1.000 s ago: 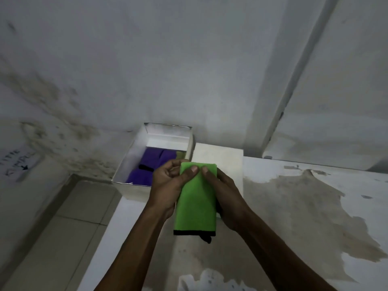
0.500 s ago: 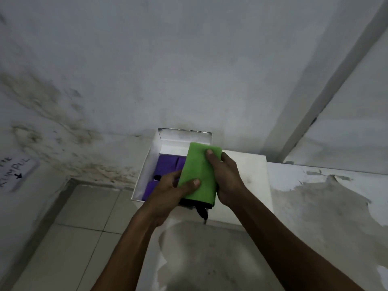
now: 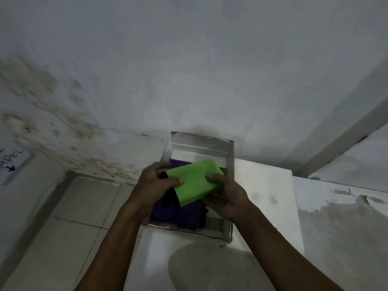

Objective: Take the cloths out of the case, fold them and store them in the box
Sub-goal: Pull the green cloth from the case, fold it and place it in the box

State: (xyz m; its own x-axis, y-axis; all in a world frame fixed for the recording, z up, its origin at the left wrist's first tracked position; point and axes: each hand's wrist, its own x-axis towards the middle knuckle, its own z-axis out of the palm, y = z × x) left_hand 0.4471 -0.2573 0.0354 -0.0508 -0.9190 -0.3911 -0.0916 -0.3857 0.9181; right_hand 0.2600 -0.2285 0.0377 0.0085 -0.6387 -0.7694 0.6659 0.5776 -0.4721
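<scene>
A folded green cloth (image 3: pixel 194 182) with a black edge is held level over the open white box (image 3: pixel 201 143). My left hand (image 3: pixel 156 184) grips its left side, thumb on top. My right hand (image 3: pixel 225 196) holds its right side from below. Folded purple cloths (image 3: pixel 184 215) lie in the box under the green one. A sliver of another green cloth (image 3: pixel 224 170) shows at the box's right wall. The case is not in view.
The box stands on a white counter against a stained wall (image 3: pixel 189 70). Its white lid (image 3: pixel 262 196) lies beside it on the right. A tiled floor (image 3: pixel 63 227) drops away at the left. The counter surface (image 3: pixel 336 238) at right has peeling patches.
Both hands carried the green cloth forward from above the counter to above the box, and tilted it from upright to nearly flat. The camera moved closer to the box.
</scene>
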